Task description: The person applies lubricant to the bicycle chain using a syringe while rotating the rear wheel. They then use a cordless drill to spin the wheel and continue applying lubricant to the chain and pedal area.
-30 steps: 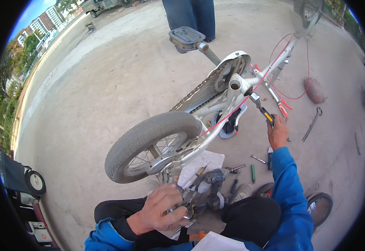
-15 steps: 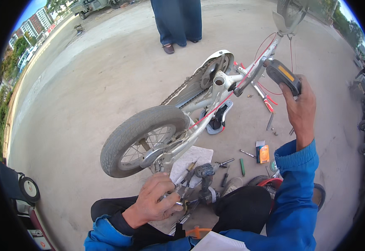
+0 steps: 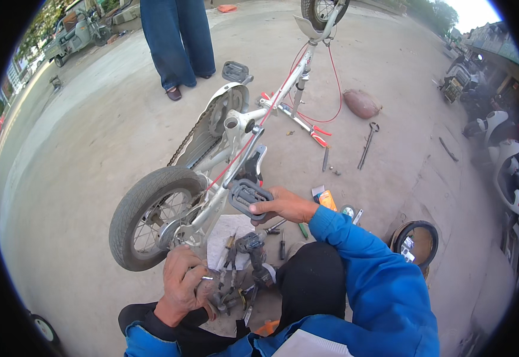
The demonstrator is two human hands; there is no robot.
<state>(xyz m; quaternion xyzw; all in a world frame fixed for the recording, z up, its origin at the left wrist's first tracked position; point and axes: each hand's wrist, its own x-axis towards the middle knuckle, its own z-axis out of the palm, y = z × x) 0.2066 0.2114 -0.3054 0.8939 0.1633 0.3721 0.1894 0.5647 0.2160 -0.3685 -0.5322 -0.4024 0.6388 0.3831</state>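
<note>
A small white bicycle [image 3: 295, 80] stands upside down before me, its rear wheel [image 3: 129, 223] nearest my left side. My right hand [image 3: 290, 205] is closed round a grey pedal [image 3: 249, 198] at the end of its crank arm. The chain [image 3: 179, 143] runs along the far side, where a second pedal [image 3: 234, 71] sticks out. My left hand [image 3: 183, 278] is curled below the rear wheel; a small pale tip shows at its fingers, too little to name. Right of that hand, a dark power drill [image 3: 251, 245] stands among loose tools.
A person in wide jeans [image 3: 176, 44] stands beyond the bicycle. On the ground lie a white sheet [image 3: 216, 235], a screwdriver [image 3: 282, 247], an orange box [image 3: 328, 200], a long metal tool [image 3: 367, 146] and a reddish-brown lump [image 3: 361, 104]. A round container [image 3: 394, 241] stands right; scooters [image 3: 503, 160] line the edge.
My right hand has swung the pedal from the far right round toward me, turning the crank. My left hand stays low near the rear wheel. The view has shifted to the right.
</note>
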